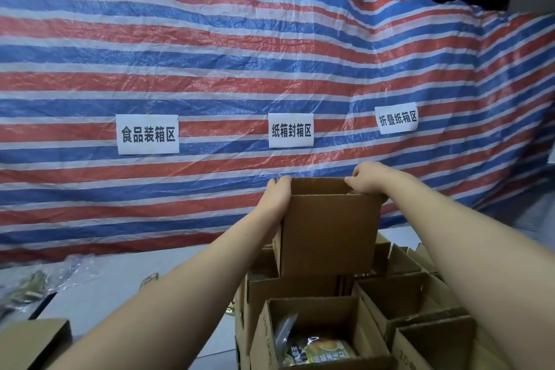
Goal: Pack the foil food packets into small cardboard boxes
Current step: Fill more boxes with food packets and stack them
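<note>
Holding an empty box [329, 231] up high, the left hand [277, 198] and right hand [371, 179] have their fingers [350, 182] closed on its top edges. One box [315, 330] below holds a foil packet [318, 353]. More packets [27, 288] wait on the counter [120, 285], and other boxes [399, 297] look empty, so lots is left.

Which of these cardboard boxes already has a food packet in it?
The open box nearest the camera, bottom centre: a foil packet lies inside. The raised box gripped by both hands and the open boxes to its right show none.

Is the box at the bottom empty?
No, the open box nearest the camera has a foil food packet lying inside it.
</note>
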A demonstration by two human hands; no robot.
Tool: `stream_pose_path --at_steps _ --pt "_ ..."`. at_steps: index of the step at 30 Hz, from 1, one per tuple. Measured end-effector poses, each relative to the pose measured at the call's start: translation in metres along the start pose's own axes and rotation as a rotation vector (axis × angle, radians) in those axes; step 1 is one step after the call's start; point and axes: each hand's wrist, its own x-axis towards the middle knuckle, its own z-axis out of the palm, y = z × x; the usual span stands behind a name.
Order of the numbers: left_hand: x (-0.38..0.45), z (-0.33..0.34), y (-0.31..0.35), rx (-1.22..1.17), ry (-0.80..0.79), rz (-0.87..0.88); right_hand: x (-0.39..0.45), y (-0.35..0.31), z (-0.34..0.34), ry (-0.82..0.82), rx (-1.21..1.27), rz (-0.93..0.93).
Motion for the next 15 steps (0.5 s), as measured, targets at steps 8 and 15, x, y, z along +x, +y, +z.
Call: stream_pose_path --at_steps 8,15 --pt "0.005 -0.003 -0.001 -0.007 0.018 -0.008 0.002 -0.001 -0.009 -0.045 0.028 0.038" --pt "0.011 -0.007 0.001 0.059 0.060 0.020 0.003 -0.007 -0.010 -0.030 -0.013 0.015"
